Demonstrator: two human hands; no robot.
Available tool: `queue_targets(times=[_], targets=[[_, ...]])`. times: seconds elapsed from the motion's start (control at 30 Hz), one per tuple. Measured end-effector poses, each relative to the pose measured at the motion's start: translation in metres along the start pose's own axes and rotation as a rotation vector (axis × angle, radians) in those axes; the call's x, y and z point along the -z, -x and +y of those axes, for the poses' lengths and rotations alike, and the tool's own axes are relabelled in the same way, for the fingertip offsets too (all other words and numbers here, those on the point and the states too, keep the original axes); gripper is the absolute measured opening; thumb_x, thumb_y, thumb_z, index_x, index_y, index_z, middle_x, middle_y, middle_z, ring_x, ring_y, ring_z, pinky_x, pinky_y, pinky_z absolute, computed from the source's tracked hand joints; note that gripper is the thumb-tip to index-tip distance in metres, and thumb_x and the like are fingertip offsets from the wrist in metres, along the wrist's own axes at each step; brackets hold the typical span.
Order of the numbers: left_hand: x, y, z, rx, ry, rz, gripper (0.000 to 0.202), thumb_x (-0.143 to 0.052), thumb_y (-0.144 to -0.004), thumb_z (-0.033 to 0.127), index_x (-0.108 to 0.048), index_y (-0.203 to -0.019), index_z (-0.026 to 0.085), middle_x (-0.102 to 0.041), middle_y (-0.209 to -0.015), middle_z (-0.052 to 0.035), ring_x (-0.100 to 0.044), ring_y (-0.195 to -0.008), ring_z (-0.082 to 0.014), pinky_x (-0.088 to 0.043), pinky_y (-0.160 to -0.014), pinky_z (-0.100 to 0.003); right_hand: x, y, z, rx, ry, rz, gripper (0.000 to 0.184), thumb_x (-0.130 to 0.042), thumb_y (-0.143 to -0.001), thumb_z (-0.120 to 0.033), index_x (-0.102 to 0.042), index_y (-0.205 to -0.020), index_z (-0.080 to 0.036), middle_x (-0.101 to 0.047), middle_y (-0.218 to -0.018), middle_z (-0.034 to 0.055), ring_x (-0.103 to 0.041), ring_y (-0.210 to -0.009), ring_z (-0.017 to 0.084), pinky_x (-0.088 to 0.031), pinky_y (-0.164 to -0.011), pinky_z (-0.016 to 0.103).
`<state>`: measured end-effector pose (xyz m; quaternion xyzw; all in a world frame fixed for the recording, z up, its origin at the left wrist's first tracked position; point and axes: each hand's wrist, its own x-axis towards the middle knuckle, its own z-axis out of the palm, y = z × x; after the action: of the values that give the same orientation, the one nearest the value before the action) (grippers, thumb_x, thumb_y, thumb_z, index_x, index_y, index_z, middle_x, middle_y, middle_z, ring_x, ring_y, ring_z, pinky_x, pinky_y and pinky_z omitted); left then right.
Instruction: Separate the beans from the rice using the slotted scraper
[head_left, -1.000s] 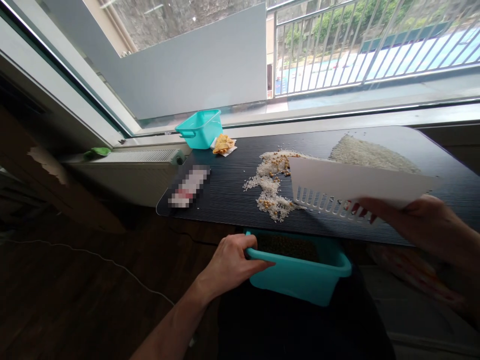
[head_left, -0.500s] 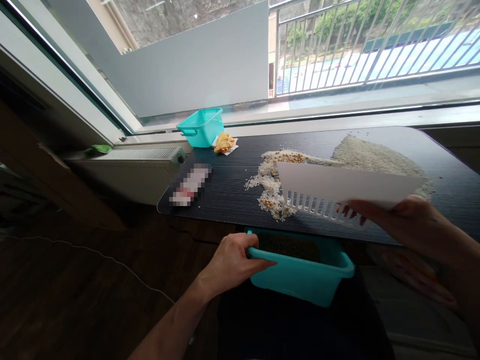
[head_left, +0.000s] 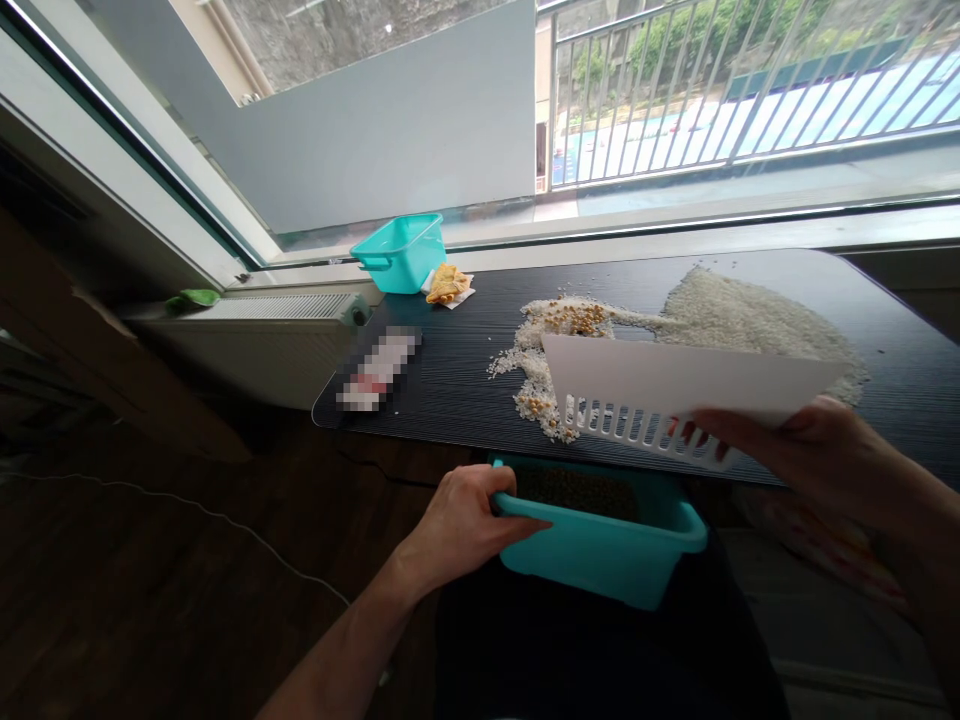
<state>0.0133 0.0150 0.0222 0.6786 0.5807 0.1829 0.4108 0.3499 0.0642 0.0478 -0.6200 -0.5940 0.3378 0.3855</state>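
My left hand is closed on the left rim of a turquoise plastic bin, held below the table's front edge. Small dark brown grains lie inside it. In my right hand is a white slotted scoop, its solid side up and its slots toward me, above the table. Beyond and left of the scoop, white rice is mixed with yellow beans. A large heap of white rice spreads behind it, partly hidden by the scoop.
On the dark table, a second turquoise bin stands at the far left beside a crumpled yellow cloth-like item. A blurred flat item lies at the left end. A radiator and a large window adjoin the table.
The white scoop has shifted slightly left and down, covering more of the near mixed rice. My left hand and the bin stay almost in place.
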Motion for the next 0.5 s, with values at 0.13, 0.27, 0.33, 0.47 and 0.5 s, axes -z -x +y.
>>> queue_targets(times=[0.13,0.27,0.33,0.47,0.5], targets=[[-0.0009,-0.0001,-0.0002,-0.006,-0.004,0.011,0.051,-0.091,-0.08,0.038,-0.046,-0.061,0.023,-0.045,-0.065,0.0076,-0.043,-0.069,-0.0137,-0.03,-0.066,-0.029,0.0015,0.0011,-0.0025,0.0,-0.011,0.015,0.057,-0.09,-0.052,-0.084,-0.083,-0.061,-0.028,-0.082,-0.069,0.0083,-0.076,-0.066,0.029,-0.069,-0.065,0.044],[-0.0013,-0.0003,0.0001,-0.012,-0.016,0.011,0.051,-0.092,-0.081,0.038,-0.047,-0.061,0.023,-0.046,-0.064,0.0077,-0.044,-0.069,-0.0137,-0.03,-0.066,-0.029,0.0031,0.0016,0.001,0.036,0.022,-0.022,0.058,-0.09,-0.053,-0.087,-0.081,-0.058,-0.03,-0.082,-0.068,0.0058,-0.076,-0.064,0.029,-0.067,-0.058,0.042],[-0.0012,-0.0003,0.0002,-0.015,-0.019,0.013,0.052,-0.092,-0.08,0.038,-0.047,-0.06,0.022,-0.046,-0.064,0.0077,-0.044,-0.069,-0.0136,-0.03,-0.066,-0.029,0.0036,0.003,0.0024,0.027,0.005,-0.036,0.056,-0.092,-0.051,-0.085,-0.081,-0.058,-0.03,-0.083,-0.07,0.0053,-0.076,-0.064,0.029,-0.066,-0.056,0.04],[-0.0011,-0.0004,0.0005,-0.017,-0.021,0.019,0.053,-0.092,-0.08,0.038,-0.046,-0.06,0.022,-0.045,-0.064,0.0077,-0.043,-0.068,-0.0134,-0.03,-0.065,-0.029,0.0034,0.0039,0.0009,0.016,-0.021,-0.011,0.057,-0.093,-0.051,-0.085,-0.082,-0.059,-0.03,-0.083,-0.07,0.006,-0.076,-0.065,0.029,-0.068,-0.062,0.041],[-0.0011,-0.0004,0.0006,-0.017,-0.024,0.021,0.052,-0.092,-0.08,0.038,-0.046,-0.06,0.022,-0.045,-0.064,0.0078,-0.043,-0.068,-0.0133,-0.031,-0.065,-0.028,0.0027,0.0031,-0.0002,0.028,-0.016,-0.007,0.057,-0.092,-0.053,-0.086,-0.082,-0.059,-0.03,-0.083,-0.069,0.0061,-0.076,-0.065,0.028,-0.069,-0.063,0.041]])
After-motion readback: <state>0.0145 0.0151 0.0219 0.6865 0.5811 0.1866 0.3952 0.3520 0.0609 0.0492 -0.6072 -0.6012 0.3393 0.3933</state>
